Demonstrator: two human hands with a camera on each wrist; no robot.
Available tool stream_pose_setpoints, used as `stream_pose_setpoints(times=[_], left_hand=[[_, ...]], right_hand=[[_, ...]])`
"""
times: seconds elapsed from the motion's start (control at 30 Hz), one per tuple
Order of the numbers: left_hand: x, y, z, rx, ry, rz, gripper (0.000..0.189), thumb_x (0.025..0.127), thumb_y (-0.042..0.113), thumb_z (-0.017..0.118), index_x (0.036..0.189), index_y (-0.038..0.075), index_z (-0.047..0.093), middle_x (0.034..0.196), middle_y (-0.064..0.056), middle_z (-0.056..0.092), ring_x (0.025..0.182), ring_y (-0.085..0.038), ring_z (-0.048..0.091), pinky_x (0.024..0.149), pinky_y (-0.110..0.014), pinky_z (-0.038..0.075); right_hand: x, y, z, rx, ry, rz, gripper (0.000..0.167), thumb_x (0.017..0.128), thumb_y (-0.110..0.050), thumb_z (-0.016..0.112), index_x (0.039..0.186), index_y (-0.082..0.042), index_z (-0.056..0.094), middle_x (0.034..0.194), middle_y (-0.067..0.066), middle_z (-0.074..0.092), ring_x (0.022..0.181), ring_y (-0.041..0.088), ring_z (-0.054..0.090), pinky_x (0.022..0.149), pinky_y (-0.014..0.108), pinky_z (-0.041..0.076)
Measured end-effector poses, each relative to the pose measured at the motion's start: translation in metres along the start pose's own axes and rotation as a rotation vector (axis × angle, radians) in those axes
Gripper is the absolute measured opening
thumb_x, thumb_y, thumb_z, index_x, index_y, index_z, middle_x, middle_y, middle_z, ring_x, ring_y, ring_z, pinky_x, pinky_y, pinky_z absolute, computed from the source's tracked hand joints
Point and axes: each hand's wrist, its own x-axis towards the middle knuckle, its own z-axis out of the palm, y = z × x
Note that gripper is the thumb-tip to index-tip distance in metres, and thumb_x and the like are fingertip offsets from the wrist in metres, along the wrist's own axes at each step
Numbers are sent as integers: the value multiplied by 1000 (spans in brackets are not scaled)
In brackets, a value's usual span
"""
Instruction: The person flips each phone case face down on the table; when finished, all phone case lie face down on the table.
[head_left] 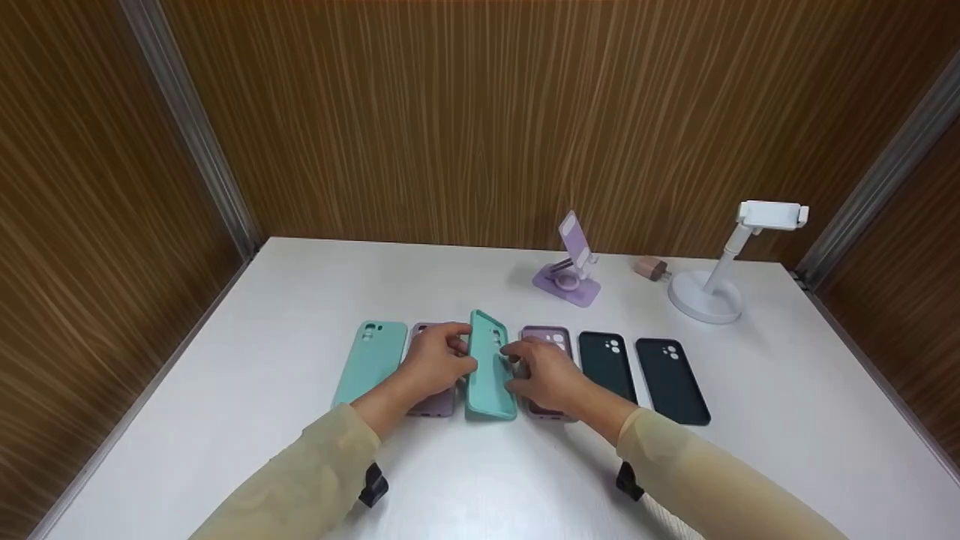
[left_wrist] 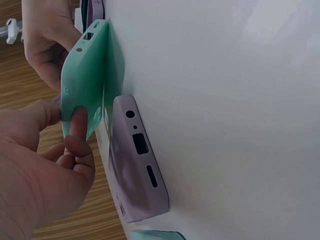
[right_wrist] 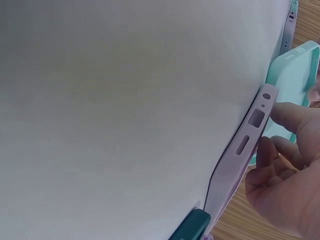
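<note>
A mint green phone case (head_left: 487,375) is tilted up on the white table, its hollow side facing right. My left hand (head_left: 439,360) pinches its raised left edge between thumb and fingers, plain in the left wrist view, where the case (left_wrist: 82,80) shows its port cutouts. My right hand (head_left: 544,371) has its thumb and fingertips right at the case's other long edge, fingers loosely bent. A purple phone case (head_left: 433,406) lies partly hidden under my left hand. Beneath my right hand lies another purple case (right_wrist: 240,150), hollow side up.
Another mint case (head_left: 375,360) lies camera cutout up at the left end. Two dark green cases (head_left: 607,364) lie at the right. Behind stand a purple phone stand (head_left: 574,255), a pink charger (head_left: 651,268) and a white phone stand (head_left: 705,296), before a wood-grain panel (head_left: 420,120).
</note>
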Motion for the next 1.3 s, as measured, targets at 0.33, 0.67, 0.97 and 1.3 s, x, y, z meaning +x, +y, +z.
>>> stream_pose_setpoints(times=[0.33, 0.67, 0.97, 1.3], left_hand=[[-1, 0, 1, -26, 15, -17, 59, 93, 6, 74, 150, 8, 59, 112, -5, 65, 97, -19, 63, 77, -28, 54], [-3, 5, -1, -34, 3, -17, 57, 93, 6, 74, 149, 9, 61, 113, -5, 66, 100, -19, 63, 82, -30, 55], [-5, 8, -3, -79, -18, -32, 58, 95, 15, 79, 150, 12, 60, 116, -4, 66, 100, -19, 64, 85, -31, 55], [-5, 7, -5, -125, -62, -26, 59, 95, 19, 80, 151, 14, 59, 122, -3, 68, 114, -24, 62, 101, -39, 52]], right_hand=[[0, -2, 1, 25, -34, -8, 50, 93, -7, 82, 141, -7, 66, 120, 6, 73, 105, 22, 66, 98, 46, 55], [0, -3, 1, 89, -51, 13, 52, 91, -5, 81, 141, -6, 64, 118, 7, 75, 114, 25, 68, 102, 48, 54], [2, -2, -9, 356, -113, 127, 53, 96, -16, 79, 145, -6, 63, 120, 8, 75, 107, 23, 72, 96, 45, 57], [4, 4, -20, 942, -232, 357, 56, 102, -21, 69, 153, -1, 53, 124, 16, 74, 113, 31, 73, 98, 42, 57]])
